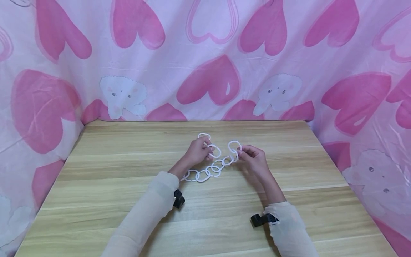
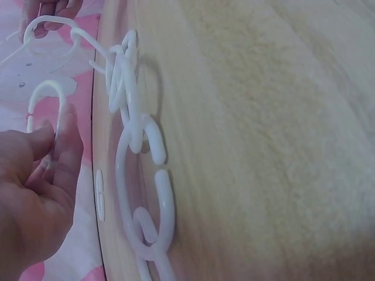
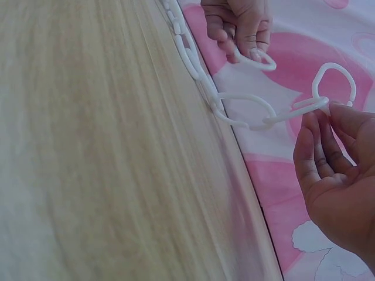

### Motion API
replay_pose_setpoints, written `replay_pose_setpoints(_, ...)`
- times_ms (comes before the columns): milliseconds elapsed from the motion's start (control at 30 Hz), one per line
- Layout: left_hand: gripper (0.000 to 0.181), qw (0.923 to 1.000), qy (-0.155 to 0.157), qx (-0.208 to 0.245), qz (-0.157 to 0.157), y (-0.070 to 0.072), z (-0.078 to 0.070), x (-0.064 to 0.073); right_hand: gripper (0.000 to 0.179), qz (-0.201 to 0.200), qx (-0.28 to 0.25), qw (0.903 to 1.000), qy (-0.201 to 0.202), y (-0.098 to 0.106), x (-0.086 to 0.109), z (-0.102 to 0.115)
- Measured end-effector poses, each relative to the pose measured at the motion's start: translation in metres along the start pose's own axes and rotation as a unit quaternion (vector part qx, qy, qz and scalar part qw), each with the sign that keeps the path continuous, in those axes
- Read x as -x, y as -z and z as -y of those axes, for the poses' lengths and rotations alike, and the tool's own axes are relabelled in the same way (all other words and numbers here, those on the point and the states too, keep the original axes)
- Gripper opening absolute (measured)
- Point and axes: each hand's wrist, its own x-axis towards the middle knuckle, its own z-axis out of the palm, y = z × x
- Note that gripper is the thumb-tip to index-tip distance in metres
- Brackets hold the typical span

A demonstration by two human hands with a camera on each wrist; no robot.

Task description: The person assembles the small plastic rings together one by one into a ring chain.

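My left hand [image 1: 198,151] pinches a single white plastic chain link [image 2: 47,83] between thumb and fingers, apart from the chain. A chain of several white oval links [image 2: 121,175] runs along the table from beside my left wrist up to my right hand [image 1: 255,159]. The right thumb and fingers pinch that chain near its end, holding the last links off the table. The end link [image 3: 334,65] stands up above the right fingertips. Narrow gaps show in some links. The two hands are apart, with the held link left of the chain's raised end.
Another loose white link [image 1: 204,134] lies just beyond my left hand on the wood-grain table [image 1: 212,221]. A pink curtain with hearts [image 1: 208,84] hangs along the table's back and sides. Each sleeve carries a black wrist camera [image 1: 178,199].
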Motion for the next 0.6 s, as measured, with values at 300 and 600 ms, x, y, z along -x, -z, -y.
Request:
replay_pose_setpoints(300, 0.026, 0.9990, -0.004, 0.045, -0.005, 0.0045, 0.0013, -0.0017, 0.029, 0.001, -0.001, 1.0000, 0.004, -0.0007, -0.0001, 0.0007)
replay_pose_setpoints(600, 0.041, 0.9941, 0.040, 0.101, 0.010, 0.0037, -0.0002, -0.0018, 0.028, 0.001, -0.003, 1.0000, 0.003, 0.0000, 0.0010, -0.0002)
